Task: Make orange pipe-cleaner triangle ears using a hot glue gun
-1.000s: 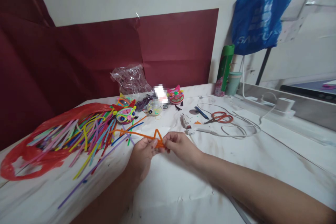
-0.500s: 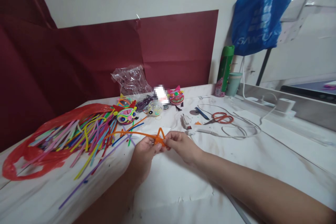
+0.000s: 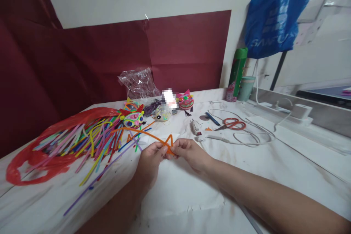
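Note:
An orange pipe cleaner [image 3: 149, 134] is pinched between my two hands above a white sheet on the table. Its near end is bent into a small pointed triangle, while the long tail reaches left toward the pile. My left hand [image 3: 152, 159] grips it from the left with thumb and fingers closed. My right hand [image 3: 189, 152] pinches the bent part from the right. The fingers hide some of the folded portion. Beyond the hands, a decorated animal-like head [image 3: 132, 119] and a clear ball with a black eye [image 3: 163, 113] stand on the table.
Many coloured pipe cleaners [image 3: 93, 135] lie on a red plastic bag [image 3: 20, 173] at left. To the right are a white glue gun [image 3: 208, 135], orange-handled scissors [image 3: 234, 123], a blue cutter [image 3: 212, 119] and a looped cable [image 3: 270, 142]. A green can [image 3: 238, 73] stands at the back.
The orange pipe cleaner's long tail has tilted, its left part now higher, and the bent tip has turned slightly. Both hands stay closed on it. The view has shifted a little.

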The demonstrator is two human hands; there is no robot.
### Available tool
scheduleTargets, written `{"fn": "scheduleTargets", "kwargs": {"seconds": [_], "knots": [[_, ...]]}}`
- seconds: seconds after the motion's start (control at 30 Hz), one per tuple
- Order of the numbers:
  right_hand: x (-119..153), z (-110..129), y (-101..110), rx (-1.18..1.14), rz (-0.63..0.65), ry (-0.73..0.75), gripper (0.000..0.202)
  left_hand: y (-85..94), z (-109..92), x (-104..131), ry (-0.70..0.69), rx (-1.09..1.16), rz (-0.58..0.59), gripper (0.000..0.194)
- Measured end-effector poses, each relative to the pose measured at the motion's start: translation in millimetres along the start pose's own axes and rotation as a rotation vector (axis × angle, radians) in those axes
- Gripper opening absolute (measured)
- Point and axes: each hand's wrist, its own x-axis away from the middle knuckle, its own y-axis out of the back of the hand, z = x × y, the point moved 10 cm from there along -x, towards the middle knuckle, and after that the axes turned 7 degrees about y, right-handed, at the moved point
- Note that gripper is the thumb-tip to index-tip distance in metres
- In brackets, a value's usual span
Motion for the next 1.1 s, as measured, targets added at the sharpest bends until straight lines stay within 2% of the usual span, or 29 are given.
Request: {"fn": "scheduleTargets", "kwargs": {"seconds": [0.3,0.57,0.7,0.83,0.97,1.1], "knots": [[0.1,3.7,-4.7,-0.029,0.016,0.010,0.025,-8.0,-2.8,1.9,-0.027,0.040,0.054,0.017],[1.0,3.2,-3.6,-0.027,0.009,0.007,0.024,-9.3,-7.9,5.1,-0.051,0.087,0.034,0.013],[1.5,1.8,-5.3,-0.018,0.016,0.000,0.022,-2.9,-5.8,4.5,-0.036,0.058,-0.015,0.018],[1.5,1.2,-1.0,0.003,-0.034,0.002,0.022,-0.3,-4.2,2.6,-0.033,0.070,-0.004,0.022],[1.2,0.4,5.6,0.019,-0.096,-0.004,0.021,4.1,-1.9,0.3,-0.005,0.109,-0.029,0.021],[0.8,-0.7,3.8,-0.003,-0.082,-0.001,0.022,2.9,-1.4,0.3,0.008,0.080,-0.038,0.017]]}}
